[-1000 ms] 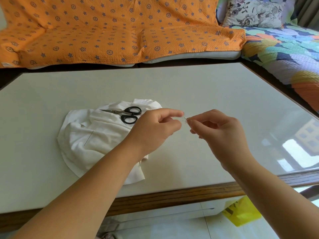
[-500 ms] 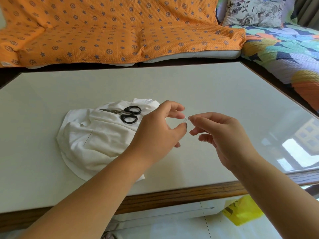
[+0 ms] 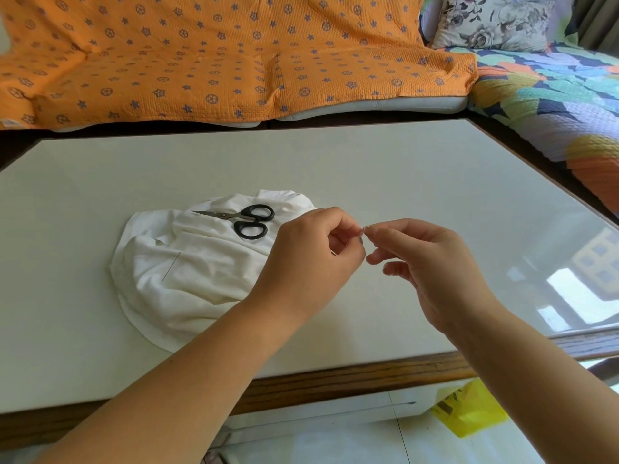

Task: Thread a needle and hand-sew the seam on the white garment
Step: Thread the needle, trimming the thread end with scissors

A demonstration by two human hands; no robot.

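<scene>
Our right hand (image 3: 432, 272) pinches a tiny glinting sliver (image 3: 364, 228) between thumb and forefinger; it is too small to tell needle from thread. Our left hand (image 3: 308, 262) meets it fingertip to fingertip, fingers curled tight, though we cannot tell what it holds. Left of the pinch, the soft, crumpled white garment (image 3: 201, 279) lies on the smooth pale table (image 3: 402, 169), with black-looped steel scissors (image 3: 238, 216) resting on it.

One garment (image 3: 201, 289), one scissors (image 3: 246, 220) (black-handled), two hands (image 3: 311, 262) (image 3: 432, 269)
</scene>
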